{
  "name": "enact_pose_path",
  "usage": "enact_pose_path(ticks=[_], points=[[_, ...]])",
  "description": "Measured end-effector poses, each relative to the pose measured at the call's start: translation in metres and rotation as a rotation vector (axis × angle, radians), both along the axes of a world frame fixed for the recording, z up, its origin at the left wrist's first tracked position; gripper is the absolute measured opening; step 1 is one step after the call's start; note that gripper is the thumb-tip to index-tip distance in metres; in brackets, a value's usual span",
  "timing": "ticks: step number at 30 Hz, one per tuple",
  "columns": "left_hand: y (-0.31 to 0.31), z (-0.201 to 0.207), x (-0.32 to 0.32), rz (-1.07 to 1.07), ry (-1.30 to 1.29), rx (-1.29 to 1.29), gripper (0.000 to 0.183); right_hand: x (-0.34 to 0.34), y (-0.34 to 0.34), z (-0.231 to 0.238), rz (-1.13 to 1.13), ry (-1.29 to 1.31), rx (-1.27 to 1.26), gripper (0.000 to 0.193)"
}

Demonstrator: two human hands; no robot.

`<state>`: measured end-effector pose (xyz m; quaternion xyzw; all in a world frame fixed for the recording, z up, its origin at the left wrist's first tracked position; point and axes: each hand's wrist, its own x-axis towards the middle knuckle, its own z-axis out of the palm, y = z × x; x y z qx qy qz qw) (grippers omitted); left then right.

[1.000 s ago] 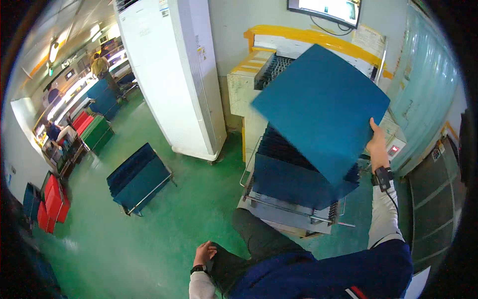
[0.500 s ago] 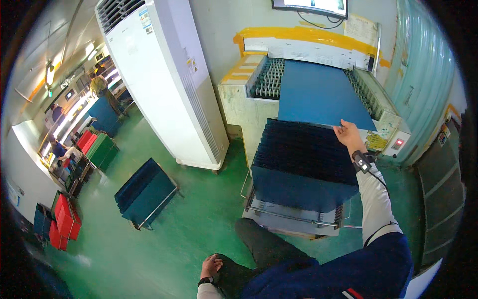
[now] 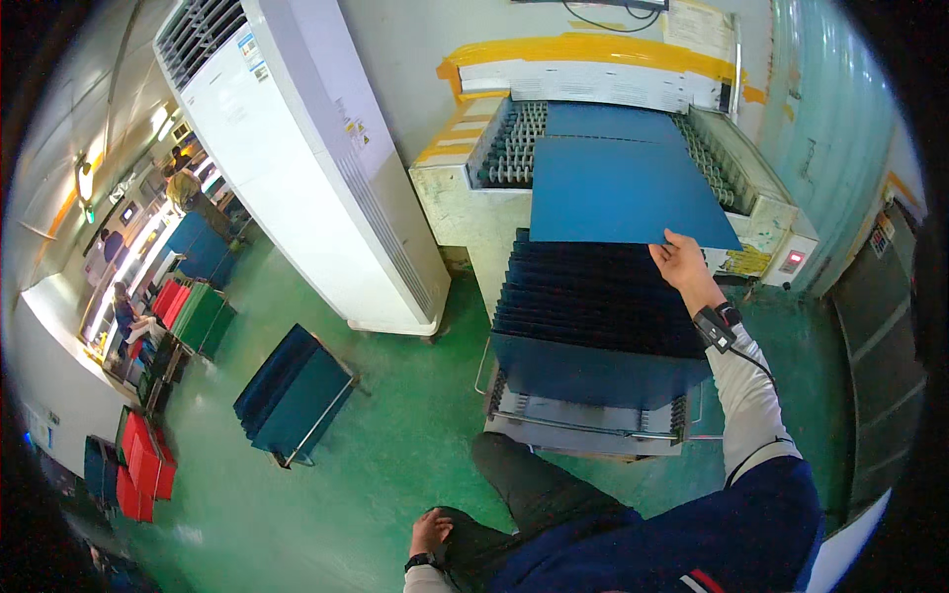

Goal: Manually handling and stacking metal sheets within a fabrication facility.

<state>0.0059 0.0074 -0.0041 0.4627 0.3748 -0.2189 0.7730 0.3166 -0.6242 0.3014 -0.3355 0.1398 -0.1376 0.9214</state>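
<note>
My right hand pinches the near edge of a flat blue panel, close to its right corner. That panel lies over the front of a roller conveyor machine, overhanging the rack in front of me. Behind it a second blue panel rests on the rollers. Below my right hand, a wire rack holds several dark blue panels standing on edge in a row. My left hand rests on my knee, holding nothing, its fingers loosely bent.
A tall white air conditioner stands left of the machine. On the green floor sits another rack of blue panels. Red bins are at the far left, and people work at a lit bench beyond. A grey cabinet stands on the right.
The near blue panel has come toward me with my right hand at its edge, and a second panel now shows behind it. My left hand stays on my knee; the view has shifted slightly.
</note>
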Motion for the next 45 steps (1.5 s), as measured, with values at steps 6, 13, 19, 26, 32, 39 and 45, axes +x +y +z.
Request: enact_pose_path(ticks=[6, 13, 19, 26, 32, 39, 45], points=[[0.000, -0.006, 0.002, 0.007, 0.005, 0.003, 0.026, 0.003, -0.004, -0.003, -0.022, 0.059, 0.018, 0.014], [0.008, -0.017, -0.002, -0.013, 0.020, 0.023, 0.026, 0.005, 0.003, 0.000, -0.026, 0.040, 0.006, 0.015], [0.000, -0.005, 0.004, -0.016, 0.025, 0.049, 0.029, 0.005, -0.003, -0.001, -0.030, 0.026, 0.014, 0.016], [-0.001, -0.014, -0.002, 0.032, 0.010, 0.055, 0.029, 0.012, 0.003, -0.001, -0.047, 0.031, 0.008, 0.012], [0.003, -0.014, -0.004, 0.012, -0.027, 0.030, 0.026, 0.025, -0.006, -0.009, -0.033, 0.007, 0.018, 0.009], [-0.004, -0.008, 0.001, 0.002, 0.034, 0.065, 0.027, 0.017, 0.004, -0.001, -0.050, -0.011, -0.005, 0.013], [0.003, -0.015, -0.002, 0.028, 0.040, 0.041, 0.031, 0.028, 0.000, -0.007, -0.034, -0.009, 0.027, 0.016]])
